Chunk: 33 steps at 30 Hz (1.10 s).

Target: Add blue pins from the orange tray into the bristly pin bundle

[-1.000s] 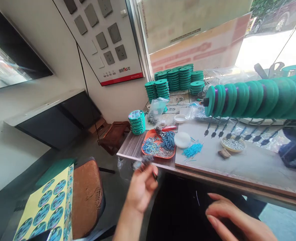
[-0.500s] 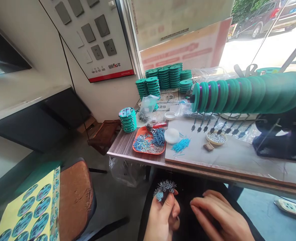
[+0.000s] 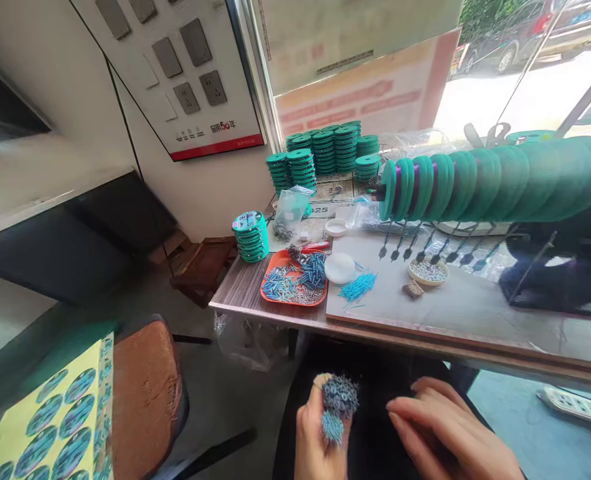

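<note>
My left hand (image 3: 320,433) is closed around a bundle of thin pieces (image 3: 340,397), low in the view over my dark-clothed lap. Dark grey, ring-like ends crowd its top, and a cluster of light blue tips shows below them. To the right, my right hand (image 3: 443,427) is apart from the bundle, its thumb and forefinger tips close together in a pinch. Anything between them is too small to make out. On the table beyond lie a pile of light blue tubes (image 3: 358,287) and an orange tray (image 3: 262,293) of small metal and blue parts.
A row of green spools (image 3: 455,183) on a dark stand hangs dark-weighted lines over the board (image 3: 375,315). A small bowl of beads (image 3: 428,272) and a white round lid (image 3: 339,268) stand there. Green spool stacks (image 3: 345,148) are behind. A brown chair (image 3: 143,393) bears sticker sheets.
My left hand has turned the bundle, so its ringed ends and blue tips now face me. The right hand keeps its pinch and shifts slightly right. The view has shifted a little.
</note>
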### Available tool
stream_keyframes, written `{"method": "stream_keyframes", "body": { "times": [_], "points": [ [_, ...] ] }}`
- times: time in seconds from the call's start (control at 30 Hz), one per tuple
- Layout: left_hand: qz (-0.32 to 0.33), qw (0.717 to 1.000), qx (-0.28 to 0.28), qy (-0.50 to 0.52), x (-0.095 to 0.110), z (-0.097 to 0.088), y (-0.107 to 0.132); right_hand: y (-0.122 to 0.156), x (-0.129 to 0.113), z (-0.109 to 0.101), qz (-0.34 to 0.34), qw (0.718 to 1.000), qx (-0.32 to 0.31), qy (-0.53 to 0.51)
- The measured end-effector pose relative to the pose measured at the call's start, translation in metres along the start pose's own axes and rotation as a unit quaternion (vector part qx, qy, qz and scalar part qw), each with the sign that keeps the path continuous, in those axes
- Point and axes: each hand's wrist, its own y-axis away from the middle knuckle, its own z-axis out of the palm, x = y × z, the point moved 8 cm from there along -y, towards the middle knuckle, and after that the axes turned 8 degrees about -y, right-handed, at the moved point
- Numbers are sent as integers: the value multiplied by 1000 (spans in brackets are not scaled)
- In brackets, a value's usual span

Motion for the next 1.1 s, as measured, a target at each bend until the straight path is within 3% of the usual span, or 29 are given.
{"method": "stream_keyframes", "body": {
  "times": [0.1,0.2,0.43,0.7,1.0,1.1],
  "points": [
    [164,980,-41,-102,33,4,1,-6,-1,-4,8,1000,12,1],
    [241,960,-63,-128,57,5,2,-7,1,-5,25,1000,15,-5],
    [264,947,-62,-173,57,7,4,-1,8,2,62,997,-8,-44],
    [287,939,-27,-189,63,5,6,2,8,3,58,997,-7,-50],
    [327,921,32,-207,82,1,10,15,20,15,96,992,-62,-61],
    [320,923,39,-209,86,0,9,13,20,15,91,993,-53,-49]
  ]
}}
